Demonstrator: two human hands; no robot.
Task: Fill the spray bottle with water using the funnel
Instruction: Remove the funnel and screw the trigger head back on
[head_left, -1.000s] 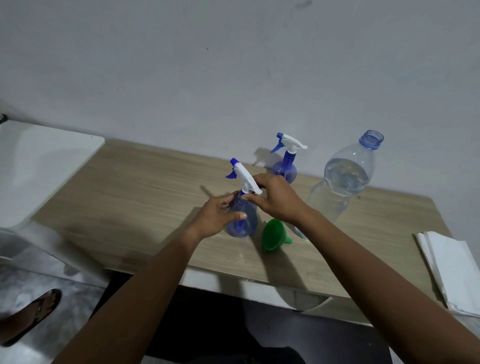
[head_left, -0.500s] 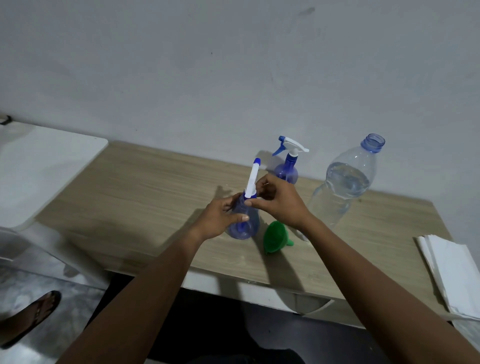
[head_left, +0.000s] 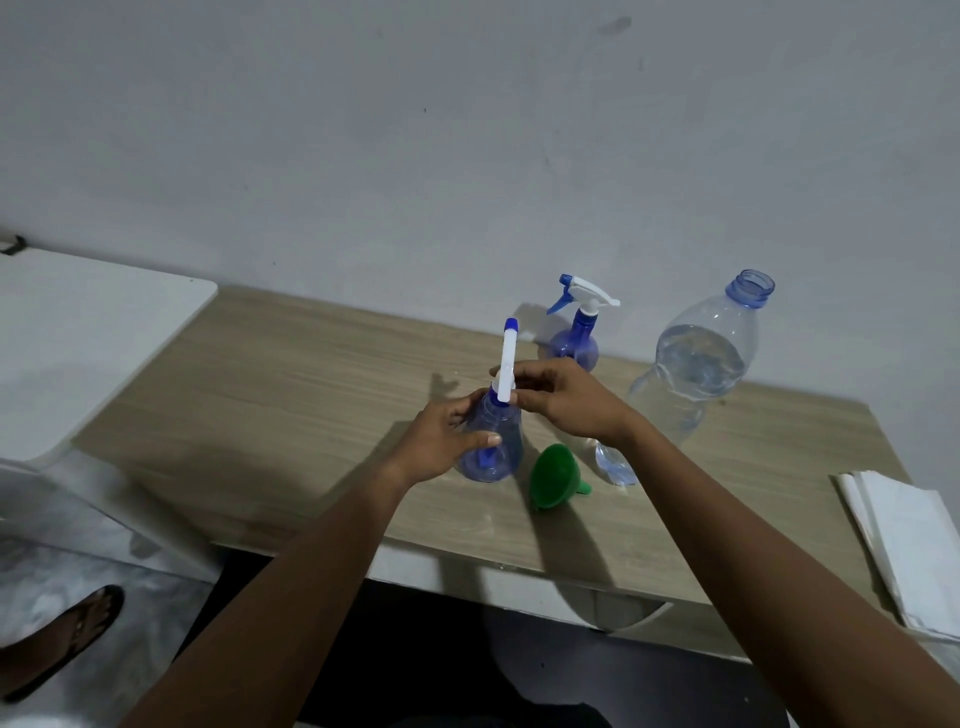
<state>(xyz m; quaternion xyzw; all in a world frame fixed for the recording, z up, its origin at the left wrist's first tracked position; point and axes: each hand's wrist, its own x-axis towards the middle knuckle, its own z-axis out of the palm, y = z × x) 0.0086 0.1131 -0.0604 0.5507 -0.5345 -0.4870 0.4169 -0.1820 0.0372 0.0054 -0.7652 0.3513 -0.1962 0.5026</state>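
A small blue spray bottle (head_left: 496, 447) stands on the wooden table (head_left: 291, 395). My left hand (head_left: 441, 441) grips its round body from the left. Its white trigger head (head_left: 506, 364) points away from me, blue nozzle at the far end. My right hand (head_left: 566, 400) pinches the base of that head at the bottle's neck. A green funnel (head_left: 553, 480) lies on its side just right of the bottle. Behind it, a large clear water bottle (head_left: 696, 369), uncapped and partly full, stands to the right of my right hand.
A second blue spray bottle (head_left: 576, 338) stands near the wall. Folded white paper towels (head_left: 914, 540) lie at the table's right end. A white surface (head_left: 78, 343) adjoins the table on the left. A sandalled foot (head_left: 57, 639) shows on the floor at lower left.
The trigger head has turned from pointing left to pointing away from me, twisted by my right hand. My left hand kept hold of the bottle's body.
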